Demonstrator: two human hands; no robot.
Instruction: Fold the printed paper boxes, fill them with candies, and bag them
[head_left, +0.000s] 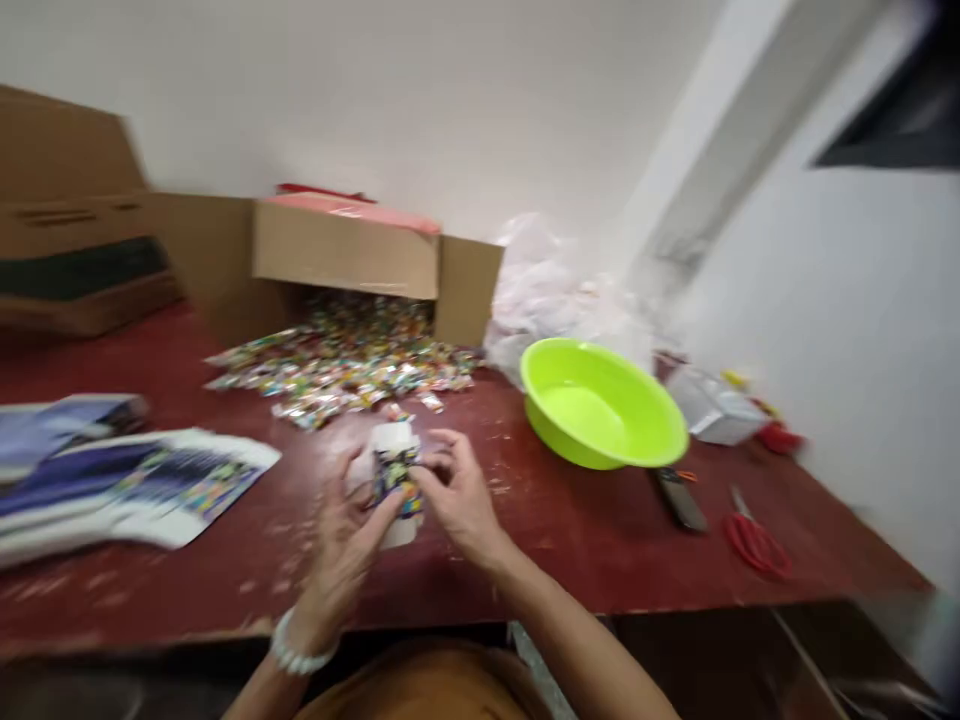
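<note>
Left hand (pixel 341 555) grasping upright white container (pixel 395 438) low | right hand (pixel 459 490) pinching colored wrapper (pixel 394 475) | long axis vertical, between hands

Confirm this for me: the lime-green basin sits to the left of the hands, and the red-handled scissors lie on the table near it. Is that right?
No: the head view shows the lime-green basin to the right of the left hand and right hand, not to their left. The red-handled scissors do lie on the table near it.
</note>
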